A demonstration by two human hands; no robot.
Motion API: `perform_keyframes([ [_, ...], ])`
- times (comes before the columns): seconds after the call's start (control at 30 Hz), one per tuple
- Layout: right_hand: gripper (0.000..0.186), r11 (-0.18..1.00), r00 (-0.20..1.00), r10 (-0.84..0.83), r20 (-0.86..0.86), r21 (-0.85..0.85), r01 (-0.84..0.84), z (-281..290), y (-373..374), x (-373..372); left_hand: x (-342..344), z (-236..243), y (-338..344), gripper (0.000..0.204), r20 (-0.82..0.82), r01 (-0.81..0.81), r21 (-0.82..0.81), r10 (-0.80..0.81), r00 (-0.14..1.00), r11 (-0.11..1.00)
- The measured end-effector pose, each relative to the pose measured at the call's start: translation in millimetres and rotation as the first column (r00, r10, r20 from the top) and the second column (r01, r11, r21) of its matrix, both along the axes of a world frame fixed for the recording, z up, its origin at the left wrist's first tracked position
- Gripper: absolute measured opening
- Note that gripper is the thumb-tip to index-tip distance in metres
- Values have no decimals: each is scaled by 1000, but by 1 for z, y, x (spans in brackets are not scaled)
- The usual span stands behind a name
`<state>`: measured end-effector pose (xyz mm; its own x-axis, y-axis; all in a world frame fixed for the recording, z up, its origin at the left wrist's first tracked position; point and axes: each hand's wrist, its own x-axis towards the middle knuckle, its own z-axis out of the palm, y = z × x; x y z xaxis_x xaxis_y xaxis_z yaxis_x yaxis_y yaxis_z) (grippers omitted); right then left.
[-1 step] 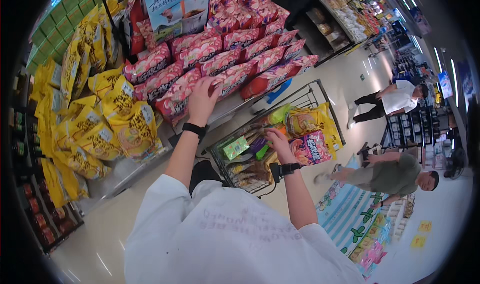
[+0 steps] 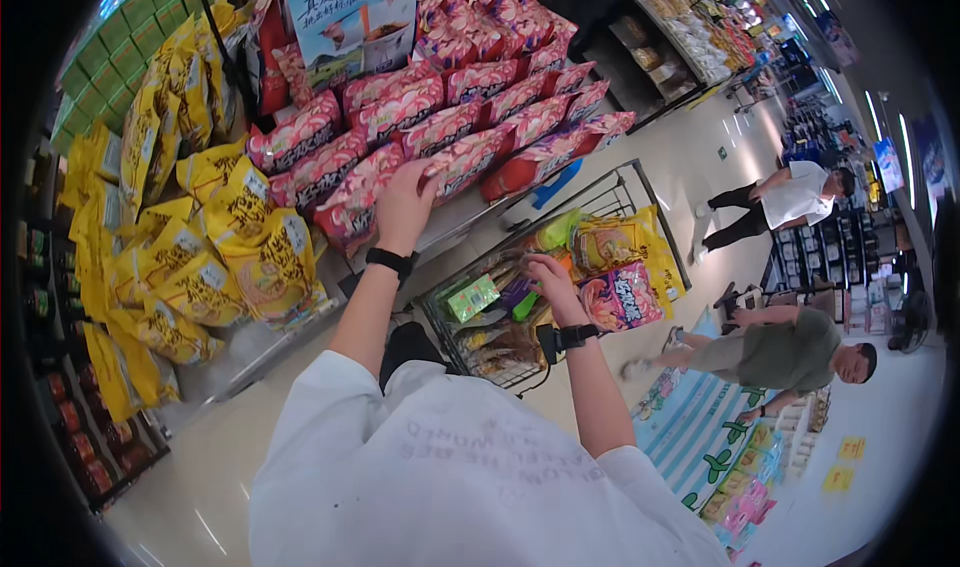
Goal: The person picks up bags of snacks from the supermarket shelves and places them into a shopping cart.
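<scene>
My left hand (image 2: pixel 405 207) is at the front row of pink bags on the display, its fingers bent over the right end of a pink bag (image 2: pixel 358 199). Beside it, another pink bag (image 2: pixel 470 167) lies along the same row. Over the shopping cart, my right hand (image 2: pixel 553 285) hangs with loosely curled, parted fingers and nothing visible in them. Under and around it in the cart are a green patterned box (image 2: pixel 473 298), a pink bag (image 2: pixel 626 300) and yellow bags (image 2: pixel 610 244).
Yellow bags (image 2: pixel 240 217) are piled left of the pink ones. A poster (image 2: pixel 350 17) stands behind them. The wire cart (image 2: pixel 640 182) sits close to the display's edge. To the right are a person in a green shirt (image 2: pixel 790 347) and one in white (image 2: pixel 795 195).
My right hand has shifted slightly left above the cart. My left hand stays at the same pink bag, which has moved very little.
</scene>
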<state>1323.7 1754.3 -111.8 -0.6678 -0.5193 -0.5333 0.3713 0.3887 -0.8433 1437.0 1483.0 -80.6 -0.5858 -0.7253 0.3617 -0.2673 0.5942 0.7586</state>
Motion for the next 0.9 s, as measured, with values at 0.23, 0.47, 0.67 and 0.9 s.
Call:
perform_keyframes([
  [0.23, 36, 996, 999, 31, 11, -87, -30, 9, -51, 29, 7, -8, 6, 20, -100, 40, 39, -36, 994, 998],
  [0.47, 71, 949, 967, 140, -212, -251, -193, 6, -49, 24, 32, 68, 28, 14, -196, 235, 42, -223, 955, 971],
  [0.67, 94, 926, 989, 123, -80, -348, -144, 11, 5, 37, 32, 66, 55, 11, -173, 417, 260, -383, 908, 871],
  [0.9, 48, 973, 981, -176, 77, -138, 185, -6, 77, 42, -30, 15, 129, 12, -152, 577, 439, -576, 803, 689],
])
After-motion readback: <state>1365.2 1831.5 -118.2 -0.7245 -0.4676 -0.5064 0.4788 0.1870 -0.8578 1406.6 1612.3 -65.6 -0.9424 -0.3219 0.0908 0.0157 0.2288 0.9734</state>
